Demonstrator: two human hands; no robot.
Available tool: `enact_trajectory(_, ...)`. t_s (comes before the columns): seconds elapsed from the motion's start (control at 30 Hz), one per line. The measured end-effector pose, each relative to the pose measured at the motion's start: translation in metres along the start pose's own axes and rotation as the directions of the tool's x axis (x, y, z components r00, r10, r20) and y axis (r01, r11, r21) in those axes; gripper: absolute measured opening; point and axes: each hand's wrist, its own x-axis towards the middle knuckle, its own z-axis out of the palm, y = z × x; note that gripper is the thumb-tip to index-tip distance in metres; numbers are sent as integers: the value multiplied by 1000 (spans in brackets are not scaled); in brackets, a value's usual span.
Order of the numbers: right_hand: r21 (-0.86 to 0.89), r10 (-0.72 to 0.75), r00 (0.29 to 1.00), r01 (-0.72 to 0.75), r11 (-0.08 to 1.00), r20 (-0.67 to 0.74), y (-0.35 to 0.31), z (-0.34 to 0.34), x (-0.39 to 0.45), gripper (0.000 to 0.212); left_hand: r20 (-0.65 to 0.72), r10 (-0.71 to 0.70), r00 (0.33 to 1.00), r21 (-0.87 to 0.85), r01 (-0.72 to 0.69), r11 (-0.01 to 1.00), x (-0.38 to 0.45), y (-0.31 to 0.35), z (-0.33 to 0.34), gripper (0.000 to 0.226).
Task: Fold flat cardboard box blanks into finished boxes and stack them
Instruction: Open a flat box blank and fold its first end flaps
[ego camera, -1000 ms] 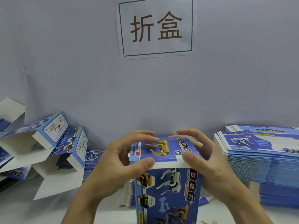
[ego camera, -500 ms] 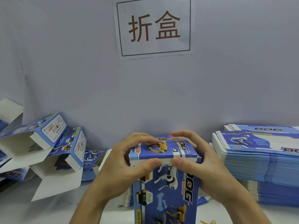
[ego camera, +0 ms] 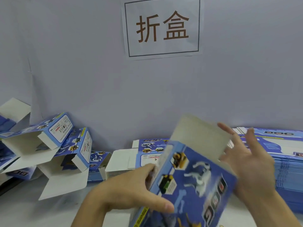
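Head view: left hand [ego camera: 131, 190] grips the tilted blue box [ego camera: 188, 182]; right hand [ego camera: 249, 163], fingers spread, touches its right side near its white flap [ego camera: 201, 136].

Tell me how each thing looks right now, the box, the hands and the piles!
Box in hand: tilted, white end flap standing open.
Left hand: grips the box's left side, thumb across the front.
Right hand: open, fingers spread beside the flap.
Flat blank stack: lying flat, unfolded, on the right.
Folded boxes: heaped on the left, flaps open.
Wall sign: stuck flat on the wall.
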Motion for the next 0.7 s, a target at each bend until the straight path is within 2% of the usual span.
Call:
enact_trajectory(0.03,4,3,999,-3,1000,-46,-4,-5,1,59,-11,13,1000,3,-13,1000,1,-4,-2,86)
enact_trajectory(0.07,-13,3,995,-4,1000,-96,-6,-9,2,55,-94,88,992,-32,-91,995,1,-2,-3,78)
enact_trajectory(0.1,-47,0,991,-6,999,-136,-6,-12,3,49,-285,168,944,-103,-204,973,1,-2,-7,76)
enact_trajectory(0.13,-81,-6,987,-7,997,-160,-5,-14,5,44,-538,178,824,-221,-342,913,1,-2,-15,86)
enact_trajectory(0.17,-106,-11,986,-7,994,-168,-3,-15,7,41,-759,75,646,-338,-490,803,2,-7,-24,102)
enact_trajectory(0.2,-124,-14,986,-7,992,-166,0,-15,8,39,-873,-38,486,-360,-590,723,0,-11,-33,113)
enact_trajectory(0.23,-146,-19,987,-5,989,-159,2,-14,9,37,-914,-96,394,-339,-612,715,-1,-15,-40,114)
enact_trajectory(0.27,-186,-21,987,-9,983,-157,6,-12,10,36,-917,-106,384,-324,-564,760,-1,-20,-41,102)
enact_trajectory(0.3,-251,-18,986,-24,968,-164,10,-10,10,34,-902,-101,420,-318,-488,813,2,-24,-37,85)
enact_trajectory(0.33,-346,-14,984,-50,937,-179,15,-8,11,31,-868,-75,490,-287,-374,882,5,-27,-31,72)
enact_trajectory(0.37,-454,-10,981,-81,887,-196,19,-6,12,26,-832,-17,555,-168,-222,960,12,-32,-22,71)
enact_trajectory(0.4,-552,-1,979,-114,826,-204,23,-6,14,21,-779,45,626,0,-71,997,20,-35,-11,76)
enact_trajectory(0.47,-684,72,977,-191,704,-200,30,-9,16,18,-675,105,731,289,131,948,38,-41,8,75)
enact_trajectory(0.5,-721,139,972,-235,652,-192,32,-10,16,17,-649,89,756,369,211,905,46,-43,15,68)
enact_trajectory(0.57,-778,265,947,-305,549,-185,37,-11,15,16,-651,63,756,447,315,837,52,-46,20,51)
enact_trajectory(0.6,-803,297,936,-320,503,-187,39,-11,15,16,-667,59,743,439,328,836,51,-46,20,46)
enact_trajectory(0.7,-833,311,929,-328,445,-200,44,-13,17,15,-686,78,723,430,317,845,48,-42,13,35)
